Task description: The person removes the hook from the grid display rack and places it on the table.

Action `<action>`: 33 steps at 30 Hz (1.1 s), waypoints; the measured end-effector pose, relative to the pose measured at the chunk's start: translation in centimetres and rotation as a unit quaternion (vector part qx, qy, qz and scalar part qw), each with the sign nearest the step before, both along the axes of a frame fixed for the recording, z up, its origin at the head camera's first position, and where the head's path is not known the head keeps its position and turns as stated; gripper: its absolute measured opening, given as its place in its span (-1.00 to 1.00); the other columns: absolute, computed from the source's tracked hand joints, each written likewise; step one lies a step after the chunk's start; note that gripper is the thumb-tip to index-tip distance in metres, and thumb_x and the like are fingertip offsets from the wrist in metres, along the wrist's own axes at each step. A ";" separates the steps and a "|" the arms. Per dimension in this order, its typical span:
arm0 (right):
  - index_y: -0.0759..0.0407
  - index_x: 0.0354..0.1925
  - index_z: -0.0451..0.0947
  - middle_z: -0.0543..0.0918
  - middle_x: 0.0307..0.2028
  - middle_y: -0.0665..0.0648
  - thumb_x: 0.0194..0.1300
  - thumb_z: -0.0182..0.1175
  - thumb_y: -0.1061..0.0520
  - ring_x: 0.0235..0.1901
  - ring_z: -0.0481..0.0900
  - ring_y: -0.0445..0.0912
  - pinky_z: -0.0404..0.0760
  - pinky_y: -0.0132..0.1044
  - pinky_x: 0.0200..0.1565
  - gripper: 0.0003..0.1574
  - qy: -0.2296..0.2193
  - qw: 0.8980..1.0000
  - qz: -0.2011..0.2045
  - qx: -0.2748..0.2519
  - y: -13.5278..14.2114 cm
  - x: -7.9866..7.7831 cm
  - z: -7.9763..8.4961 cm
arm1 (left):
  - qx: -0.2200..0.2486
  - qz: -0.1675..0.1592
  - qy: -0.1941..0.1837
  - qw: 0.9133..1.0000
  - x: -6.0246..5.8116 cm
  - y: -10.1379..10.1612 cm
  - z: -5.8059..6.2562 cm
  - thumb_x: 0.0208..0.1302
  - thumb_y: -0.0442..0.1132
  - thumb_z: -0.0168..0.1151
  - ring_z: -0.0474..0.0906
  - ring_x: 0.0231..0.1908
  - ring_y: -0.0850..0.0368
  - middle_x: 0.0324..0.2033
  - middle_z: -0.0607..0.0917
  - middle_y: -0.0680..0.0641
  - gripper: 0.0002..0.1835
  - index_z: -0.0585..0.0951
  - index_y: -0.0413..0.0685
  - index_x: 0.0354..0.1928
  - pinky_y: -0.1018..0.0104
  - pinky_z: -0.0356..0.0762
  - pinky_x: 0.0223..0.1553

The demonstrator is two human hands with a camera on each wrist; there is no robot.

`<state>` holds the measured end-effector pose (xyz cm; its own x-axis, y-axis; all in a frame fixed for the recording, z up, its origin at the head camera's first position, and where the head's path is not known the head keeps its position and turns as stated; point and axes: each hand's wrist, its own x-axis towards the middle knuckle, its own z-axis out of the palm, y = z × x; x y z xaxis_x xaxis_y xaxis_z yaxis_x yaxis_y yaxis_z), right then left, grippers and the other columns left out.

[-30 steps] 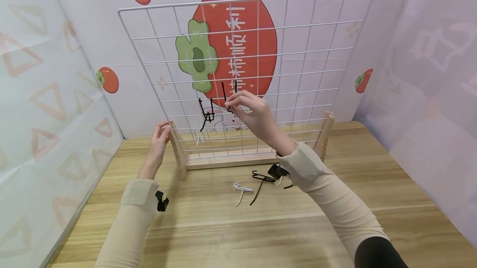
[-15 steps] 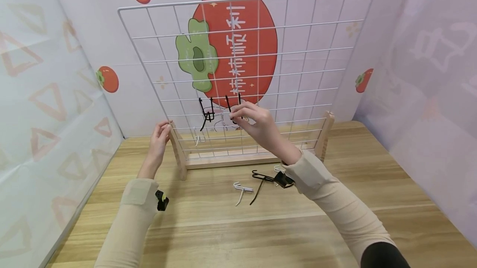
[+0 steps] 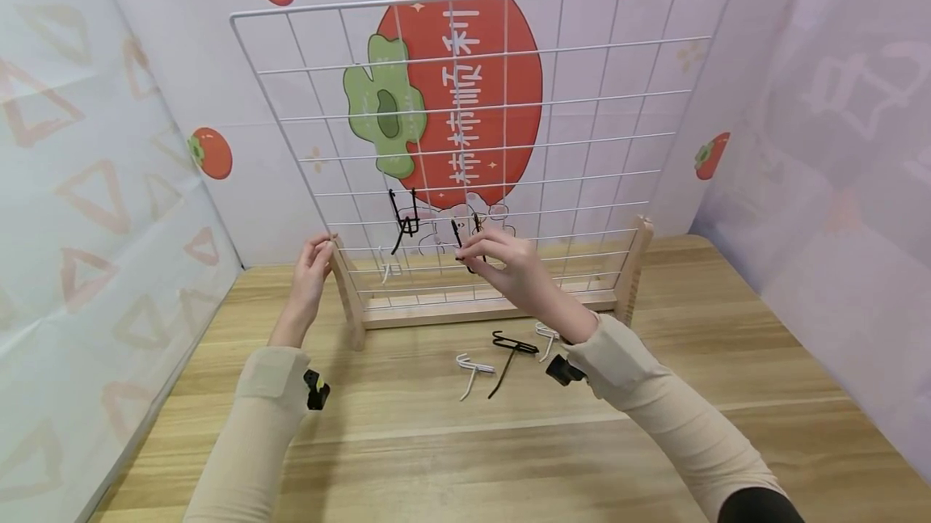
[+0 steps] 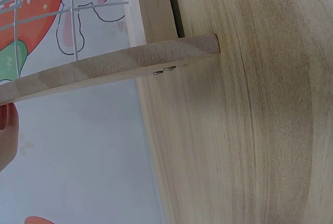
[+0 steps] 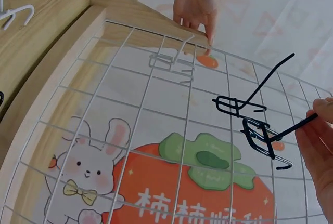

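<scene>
My right hand [image 3: 512, 260] pinches a black wire hook [image 5: 294, 128] by the end of its prong. The held hook is in front of the white wire grid [image 5: 147, 83]; whether it touches the wires I cannot tell. My left hand [image 3: 313, 268] grips the top of the grid stand's left wooden leg [image 3: 347, 297], its fingertips also showing in the left wrist view. Left of the held hook, another black hook [image 3: 409, 224] hangs on the grid. Lower and further left hangs a white hook [image 3: 387, 271].
On the table before the stand lie a white hook [image 3: 474, 367], a black hook [image 3: 512, 345] and another white hook [image 3: 547, 333] near the right wrist camera [image 3: 564, 370]. A wooden crossbar [image 3: 451, 317] runs along the grid's foot. Printed cloth [image 3: 611, 143] stands behind.
My right hand has moved down and slightly right with the black hook, from above the hanging black hook's level to below it. My left hand stays on the wooden leg.
</scene>
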<state>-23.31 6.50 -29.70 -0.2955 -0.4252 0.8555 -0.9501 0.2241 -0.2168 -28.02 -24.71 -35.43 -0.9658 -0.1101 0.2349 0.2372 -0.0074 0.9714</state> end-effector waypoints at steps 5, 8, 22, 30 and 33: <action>0.31 -0.39 0.57 0.61 -0.38 0.19 -0.13 0.28 0.49 -0.30 0.56 -0.02 0.54 -0.30 -0.25 -0.76 0.002 1.000 -0.005 0.004 0.4 0.0 -0.9 | 0.005 -0.002 0.004 1.000 -0.2 0.0 -0.2 0.37 -0.24 -0.19 0.31 -0.17 0.30 -0.22 0.41 0.13 -0.88 0.34 0.15 -0.17 0.37 0.16 0.00; 0.31 -0.40 0.57 0.61 -0.38 0.19 -0.14 0.28 0.49 -0.29 0.56 -0.01 0.54 -0.29 -0.24 -0.75 0.000 1.000 -0.008 0.008 0.7 0.0 -1.3 | 0.009 -0.002 0.012 1.000 -0.3 -0.1 -0.5 0.36 -0.21 -0.16 0.32 -0.17 0.31 -0.23 0.42 0.14 -0.91 0.35 0.17 -0.19 0.41 0.19 -0.03; 0.29 -0.37 0.58 0.60 -0.40 0.11 -0.10 0.28 0.45 -0.41 0.54 -0.13 0.52 -0.36 -0.40 -0.77 -0.023 0.999 -0.004 0.034 1.8 0.5 -3.2 | 0.007 -0.007 0.015 1.000 0.2 0.3 0.3 0.37 -0.27 -0.20 0.30 -0.16 0.31 -0.20 0.40 0.11 -0.89 0.33 0.10 -0.18 0.30 0.12 0.04; 0.27 -0.33 0.58 0.60 -0.39 0.10 -0.09 0.28 0.44 -0.39 0.55 -0.14 0.52 -0.44 -0.38 -0.74 -0.043 0.997 -0.012 0.059 2.3 1.0 -4.3 | 0.004 -0.007 0.013 1.000 0.8 0.7 0.8 0.38 -0.28 -0.21 0.29 -0.15 0.31 -0.19 0.39 0.11 -0.88 0.33 0.11 -0.20 0.33 0.12 0.01; 0.25 -0.33 0.59 0.60 -0.39 0.09 -0.10 0.28 0.45 -0.40 0.55 -0.15 0.52 -0.44 -0.38 -0.72 -0.050 0.996 -0.014 0.070 2.5 1.2 -4.8 | 0.005 -0.007 0.013 1.000 0.8 0.7 0.8 0.37 -0.28 -0.21 0.29 -0.15 0.30 -0.19 0.39 0.11 -0.88 0.33 0.11 -0.20 0.33 0.13 0.01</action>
